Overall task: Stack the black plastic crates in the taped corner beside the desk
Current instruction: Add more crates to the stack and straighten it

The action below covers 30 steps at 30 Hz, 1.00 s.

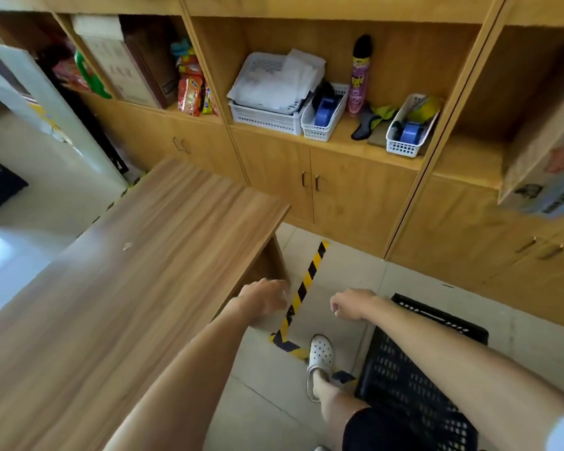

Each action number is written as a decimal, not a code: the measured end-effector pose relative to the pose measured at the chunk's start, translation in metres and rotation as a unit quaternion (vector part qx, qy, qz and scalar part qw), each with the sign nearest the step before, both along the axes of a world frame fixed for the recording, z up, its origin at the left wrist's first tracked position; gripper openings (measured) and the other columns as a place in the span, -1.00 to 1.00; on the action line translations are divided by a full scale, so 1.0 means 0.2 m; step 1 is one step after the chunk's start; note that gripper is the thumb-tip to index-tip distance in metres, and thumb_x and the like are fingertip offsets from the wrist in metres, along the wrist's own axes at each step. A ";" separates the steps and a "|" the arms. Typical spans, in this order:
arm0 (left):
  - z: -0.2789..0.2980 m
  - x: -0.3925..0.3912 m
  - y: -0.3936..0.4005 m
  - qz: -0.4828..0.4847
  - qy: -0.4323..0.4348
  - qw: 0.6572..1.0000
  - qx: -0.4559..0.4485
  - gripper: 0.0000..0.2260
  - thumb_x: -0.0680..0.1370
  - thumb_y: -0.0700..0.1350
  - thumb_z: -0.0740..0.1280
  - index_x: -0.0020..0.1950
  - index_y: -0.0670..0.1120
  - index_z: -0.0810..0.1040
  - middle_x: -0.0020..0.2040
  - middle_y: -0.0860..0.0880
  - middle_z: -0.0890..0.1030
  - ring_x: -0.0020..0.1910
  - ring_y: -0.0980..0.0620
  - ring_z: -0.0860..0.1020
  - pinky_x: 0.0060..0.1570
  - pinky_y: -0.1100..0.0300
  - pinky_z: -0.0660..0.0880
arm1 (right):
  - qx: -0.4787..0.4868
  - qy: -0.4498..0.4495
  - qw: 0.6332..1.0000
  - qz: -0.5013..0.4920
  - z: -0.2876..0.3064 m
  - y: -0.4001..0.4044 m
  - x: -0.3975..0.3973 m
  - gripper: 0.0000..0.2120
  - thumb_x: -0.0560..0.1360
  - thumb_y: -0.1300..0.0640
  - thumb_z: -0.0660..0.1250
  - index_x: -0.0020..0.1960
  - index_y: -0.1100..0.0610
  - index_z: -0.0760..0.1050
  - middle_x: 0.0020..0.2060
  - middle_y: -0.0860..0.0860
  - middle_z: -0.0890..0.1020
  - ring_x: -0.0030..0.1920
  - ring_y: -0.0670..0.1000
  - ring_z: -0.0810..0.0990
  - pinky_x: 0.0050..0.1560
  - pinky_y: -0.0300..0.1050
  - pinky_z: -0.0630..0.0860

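A black perforated plastic crate (pixel 414 369) stands on the tiled floor at the lower right, partly hidden under my right forearm. Yellow-and-black tape (pixel 302 289) marks a corner on the floor beside the wooden desk (pixel 127 271). My left hand (pixel 264 297) hangs over the desk's near corner with fingers loosely curled, holding nothing. My right hand (pixel 352 304) hovers above the taped floor area, just left of the crate's far edge, fingers loosely curled and empty. My foot in a white clog (pixel 319 356) stands on the tape line.
A wooden cabinet wall (pixel 339 196) with doors and open shelves runs along the back, holding white baskets (pixel 323 120), papers and a spray can (pixel 358 76). A cardboard box (pixel 547 164) juts out at the right. A white panel leans at the left.
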State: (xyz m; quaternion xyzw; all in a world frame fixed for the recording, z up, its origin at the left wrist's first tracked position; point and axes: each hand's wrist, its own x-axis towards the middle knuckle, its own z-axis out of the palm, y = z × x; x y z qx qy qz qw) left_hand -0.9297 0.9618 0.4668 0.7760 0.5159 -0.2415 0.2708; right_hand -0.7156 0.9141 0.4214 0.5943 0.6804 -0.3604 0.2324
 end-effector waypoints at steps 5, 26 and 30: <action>0.09 0.27 0.57 -0.062 0.016 0.998 0.011 -0.68 0.53 0.12 0.23 0.27 0.16 0.43 0.21 0.06 0.57 0.24 -0.05 0.51 0.14 0.03 0.47 | 0.002 0.001 0.998 -0.069 -0.05 0.43 0.28 -0.70 0.52 0.20 0.09 0.09 0.17 0.55 0.04 0.10 0.60 0.02 0.17 0.58 -0.08 0.02 0.43; -0.20 1.81 1.08 -0.395 0.010 0.912 -0.113 -0.66 0.60 0.07 0.26 0.35 0.04 0.43 0.26 -0.04 0.56 0.21 -0.07 0.51 0.17 0.09 0.45 | 0.007 0.070 0.863 -0.501 -0.31 0.27 1.22 -0.71 0.59 0.18 0.06 -0.12 0.32 0.47 -0.39 0.13 0.45 -0.42 0.09 0.45 -0.31 -0.06 0.33; -0.33 2.11 0.88 -0.512 0.042 0.851 -0.113 -0.64 0.60 0.07 0.26 0.38 0.03 0.40 0.30 -0.05 0.52 0.23 -0.08 0.50 0.13 0.12 0.45 | 0.006 0.031 0.748 -0.663 -0.37 -0.16 1.29 -0.76 0.59 0.15 0.09 -0.18 0.13 0.46 -0.25 0.08 0.54 -0.24 0.07 0.57 -0.10 -0.08 0.49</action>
